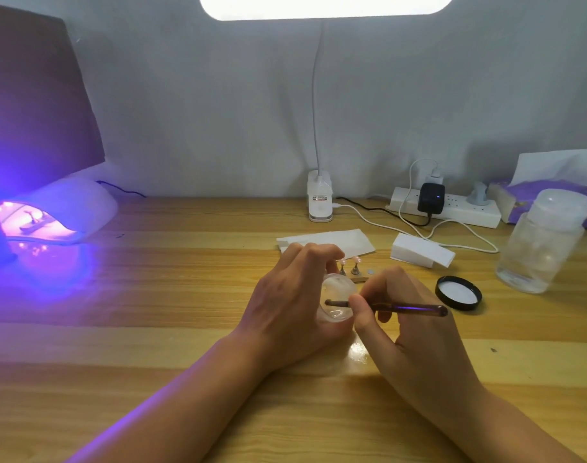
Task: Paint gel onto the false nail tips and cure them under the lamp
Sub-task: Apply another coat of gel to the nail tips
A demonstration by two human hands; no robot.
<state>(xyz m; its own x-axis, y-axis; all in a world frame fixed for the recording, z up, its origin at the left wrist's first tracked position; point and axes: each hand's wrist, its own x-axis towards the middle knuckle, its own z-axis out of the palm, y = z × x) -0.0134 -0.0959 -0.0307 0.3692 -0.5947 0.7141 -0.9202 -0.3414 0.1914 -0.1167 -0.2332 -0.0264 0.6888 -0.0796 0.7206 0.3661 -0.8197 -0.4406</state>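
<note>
My left hand (295,302) grips a small clear gel jar (337,299), tilted toward me at the table's middle. My right hand (405,325) pinches a thin purple brush (405,309), and its tip reaches into the jar's mouth. Just behind the jar stand two false nail tips on small metal stands (349,266). At the far left the white curing lamp (68,208) glows violet, with a nail tip on a stand (35,222) inside its opening.
The jar's black lid (459,293) lies upside down to the right. A large clear bottle (542,242) stands at the right edge. Behind are a white box (422,250), folded tissue (328,243), a power strip (449,207) with cables and a clip desk lamp (319,202).
</note>
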